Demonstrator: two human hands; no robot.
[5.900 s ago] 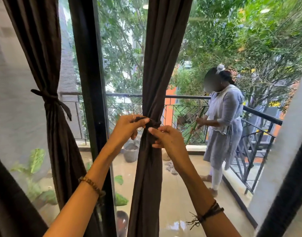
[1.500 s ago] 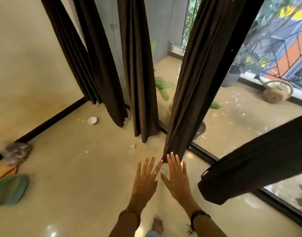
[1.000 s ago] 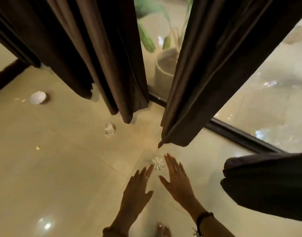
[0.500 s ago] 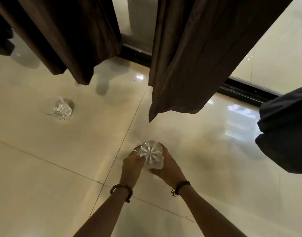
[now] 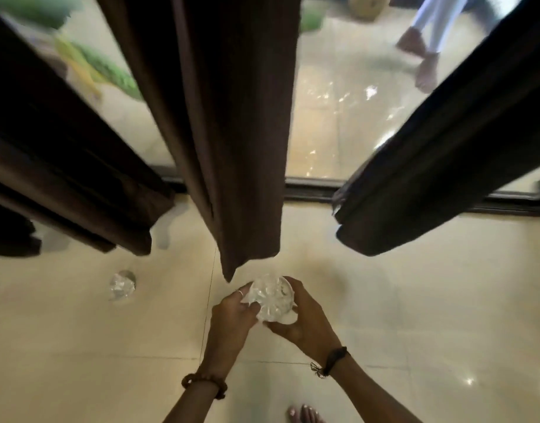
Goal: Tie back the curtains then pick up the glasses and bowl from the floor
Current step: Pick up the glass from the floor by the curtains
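Lifted glass [image 5: 271, 297] in both hands, second glass [image 5: 122, 284] left, apart

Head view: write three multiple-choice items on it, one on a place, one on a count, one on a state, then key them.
1. Where is the loose glass?
A. on the floor, left of the hands
B. on a table
C. outside the window

2. How many glasses show?
A. one
B. two
C. four

3. The held glass is:
A. untouched
B. gripped by both hands
C. under a foot

Key: 1 A, it stands on the tiles; 2 B, one loose, one held; 3 B, left hand and right hand curl round it.
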